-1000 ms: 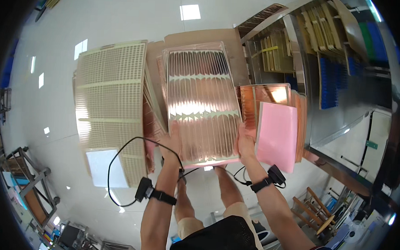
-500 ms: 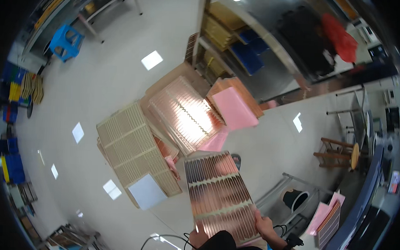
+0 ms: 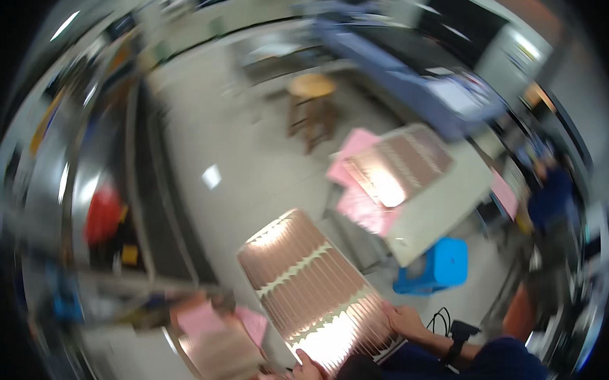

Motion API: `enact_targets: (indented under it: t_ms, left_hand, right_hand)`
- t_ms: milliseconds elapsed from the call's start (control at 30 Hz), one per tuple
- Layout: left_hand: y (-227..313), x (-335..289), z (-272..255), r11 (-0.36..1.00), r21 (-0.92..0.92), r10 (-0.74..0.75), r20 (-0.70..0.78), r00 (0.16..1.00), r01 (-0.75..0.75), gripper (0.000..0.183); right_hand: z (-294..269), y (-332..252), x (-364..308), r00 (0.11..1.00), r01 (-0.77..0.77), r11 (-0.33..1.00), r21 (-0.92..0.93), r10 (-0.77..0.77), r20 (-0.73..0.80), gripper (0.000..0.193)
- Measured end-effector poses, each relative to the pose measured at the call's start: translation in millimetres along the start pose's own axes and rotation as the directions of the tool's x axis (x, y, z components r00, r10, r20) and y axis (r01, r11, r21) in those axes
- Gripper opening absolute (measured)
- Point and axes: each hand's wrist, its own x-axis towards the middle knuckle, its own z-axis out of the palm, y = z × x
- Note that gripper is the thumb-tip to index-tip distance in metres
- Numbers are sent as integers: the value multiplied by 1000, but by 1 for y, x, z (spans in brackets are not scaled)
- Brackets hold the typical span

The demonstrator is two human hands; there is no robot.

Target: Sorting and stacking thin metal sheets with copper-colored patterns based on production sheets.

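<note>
Between the fingers of left hand (image 3: 310,375) and right hand (image 3: 407,321), holding a striped copper-coloured panel (image 3: 307,282), reaching out beyond the fingertips. Pinched near its close end, by the left fingers at the left edge, thumb on top, and by the right fingers at the right edge; cannot tell their spread underneath. Beyond the right fingers, a blue stool (image 3: 449,263); farther, another coppery panel (image 3: 414,157) and pink sheets (image 3: 366,214) on a pale table (image 3: 443,203). Left of the left fingers, blurred, a brownish stack (image 3: 226,356).
</note>
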Motion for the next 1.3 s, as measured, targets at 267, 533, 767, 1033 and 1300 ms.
enact_targets:
  t_ms: [267, 533, 767, 1033, 1300]
  left_hand:
    - [174, -99, 181, 945, 47, 233, 597, 768, -323, 47]
    - [257, -120, 380, 804, 285, 77, 821, 566, -522, 48]
    - [302, -103, 553, 581, 386, -139, 915, 380, -717, 45]
    - [291, 39, 669, 442, 314, -285, 937, 201, -840, 58]
    - [349, -28, 628, 272, -123, -123, 979, -162, -954, 52]
  right_hand:
    - [-130, 18, 37, 946, -118, 816, 566, 265, -185, 69]
    - [-167, 16, 117, 692, -129, 652, 747, 599, -403, 68]
    - [-166, -2, 239, 444, -96, 484, 870, 803, -398, 75]
    - [-117, -36, 325, 284, -46, 451, 891, 861, -421, 76]
    - [-125, -34, 274, 335, -64, 519, 852, 816, -472, 58]
